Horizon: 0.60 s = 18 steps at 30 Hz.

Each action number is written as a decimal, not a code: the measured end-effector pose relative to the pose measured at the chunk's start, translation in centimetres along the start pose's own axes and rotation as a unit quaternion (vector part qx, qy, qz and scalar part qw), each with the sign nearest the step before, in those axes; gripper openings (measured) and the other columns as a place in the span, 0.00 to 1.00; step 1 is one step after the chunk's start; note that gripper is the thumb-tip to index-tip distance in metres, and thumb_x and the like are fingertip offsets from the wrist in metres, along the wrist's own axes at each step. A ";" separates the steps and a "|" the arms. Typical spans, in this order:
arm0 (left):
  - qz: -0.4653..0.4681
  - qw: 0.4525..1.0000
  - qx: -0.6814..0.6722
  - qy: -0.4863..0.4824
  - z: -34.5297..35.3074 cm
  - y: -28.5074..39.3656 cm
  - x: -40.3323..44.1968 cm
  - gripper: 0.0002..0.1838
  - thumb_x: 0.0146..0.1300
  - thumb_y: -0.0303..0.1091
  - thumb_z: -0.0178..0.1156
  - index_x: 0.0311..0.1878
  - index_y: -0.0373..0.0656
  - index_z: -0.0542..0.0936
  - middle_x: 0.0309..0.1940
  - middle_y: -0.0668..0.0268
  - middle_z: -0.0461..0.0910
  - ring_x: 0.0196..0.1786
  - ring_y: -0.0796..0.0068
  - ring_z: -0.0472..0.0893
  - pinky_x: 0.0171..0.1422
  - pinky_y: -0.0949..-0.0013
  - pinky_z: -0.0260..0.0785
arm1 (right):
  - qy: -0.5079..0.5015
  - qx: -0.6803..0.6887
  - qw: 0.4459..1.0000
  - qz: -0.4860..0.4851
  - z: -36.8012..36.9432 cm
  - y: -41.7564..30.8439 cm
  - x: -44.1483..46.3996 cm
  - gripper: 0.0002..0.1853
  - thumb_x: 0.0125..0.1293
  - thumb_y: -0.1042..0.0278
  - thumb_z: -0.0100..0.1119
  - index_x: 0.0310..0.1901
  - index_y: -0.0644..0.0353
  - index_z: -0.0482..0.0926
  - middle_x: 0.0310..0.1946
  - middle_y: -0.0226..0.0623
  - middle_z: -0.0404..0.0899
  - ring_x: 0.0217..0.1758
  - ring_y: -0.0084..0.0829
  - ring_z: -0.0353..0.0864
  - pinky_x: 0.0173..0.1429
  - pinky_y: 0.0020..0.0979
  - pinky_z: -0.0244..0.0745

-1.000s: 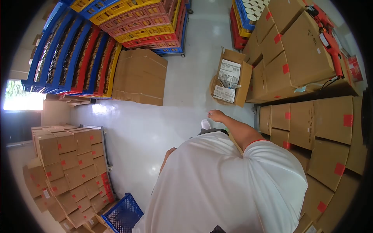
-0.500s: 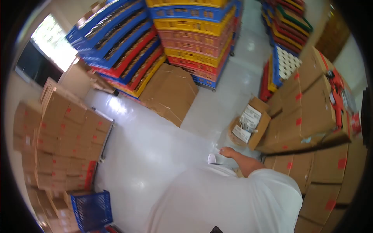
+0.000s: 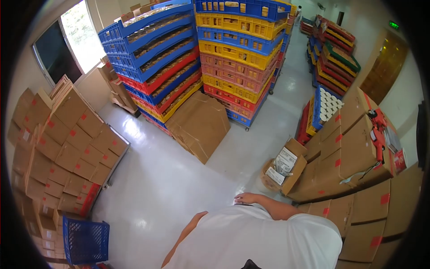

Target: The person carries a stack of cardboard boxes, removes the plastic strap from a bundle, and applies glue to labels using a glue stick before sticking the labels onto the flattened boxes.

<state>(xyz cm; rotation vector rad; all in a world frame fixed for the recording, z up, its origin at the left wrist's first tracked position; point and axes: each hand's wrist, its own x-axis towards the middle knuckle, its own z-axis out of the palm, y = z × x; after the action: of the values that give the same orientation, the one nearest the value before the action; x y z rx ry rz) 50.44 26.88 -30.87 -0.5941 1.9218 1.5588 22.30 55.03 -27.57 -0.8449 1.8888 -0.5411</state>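
Note:
My right hand (image 3: 245, 198) is in front of my white shirt (image 3: 251, 237), low at its front edge. Its fingers are bent, and a small pale patch shows beside them; whether they grip anything is not clear. My left hand (image 3: 199, 217) lies against the left side of the shirt, with its fingers mostly hidden behind the cloth. To the right of my right hand, an open cardboard box (image 3: 295, 167) on the floor holds printed white labels or packets (image 3: 284, 162).
Loaded crates in blue, yellow and red (image 3: 242, 47) stand ahead, with flattened cardboard (image 3: 201, 127) leaning on them. Taped cartons (image 3: 74, 148) are stacked left, above a blue crate (image 3: 86, 241). More cartons (image 3: 331, 166) at right carry red tape dispensers (image 3: 378, 127).
My view has tilted up, showing more of the room ahead. My right hand has drawn in toward the shirt, and my left hand has come into view.

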 end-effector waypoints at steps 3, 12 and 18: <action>0.001 1.000 -0.005 -0.007 0.4 -0.3 0.5 0.20 0.77 0.46 0.54 0.63 0.45 0.80 0.53 0.50 0.85 0.56 0.53 0.85 0.59 0.54 0.75 | -0.077 -0.009 0.997 -0.025 0.8 -1.7 -0.3 0.32 0.77 0.41 0.52 0.71 0.57 0.75 0.67 0.47 0.79 0.71 0.44 0.76 0.76 0.40 0.68; 0.005 1.000 -0.022 -0.015 1.2 0.1 2.2 0.20 0.77 0.45 0.54 0.63 0.45 0.80 0.53 0.50 0.85 0.56 0.53 0.84 0.60 0.54 0.75 | -0.178 -0.213 0.960 -0.025 1.1 -3.5 1.1 0.35 0.77 0.35 0.47 0.72 0.53 0.74 0.71 0.48 0.75 0.74 0.50 0.72 0.77 0.47 0.66; -0.009 0.998 -0.052 0.016 3.3 2.2 4.2 0.20 0.78 0.45 0.54 0.63 0.44 0.80 0.53 0.50 0.85 0.57 0.53 0.84 0.61 0.54 0.74 | -0.330 -0.197 0.916 -0.115 1.7 2.4 9.6 0.31 0.78 0.43 0.49 0.70 0.59 0.75 0.68 0.52 0.77 0.73 0.48 0.74 0.76 0.44 0.67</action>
<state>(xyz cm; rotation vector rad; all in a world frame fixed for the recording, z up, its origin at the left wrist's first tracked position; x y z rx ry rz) 46.46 30.66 -32.66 -0.6810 1.8628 1.6552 20.20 49.35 -35.64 -1.3309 1.2850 0.0202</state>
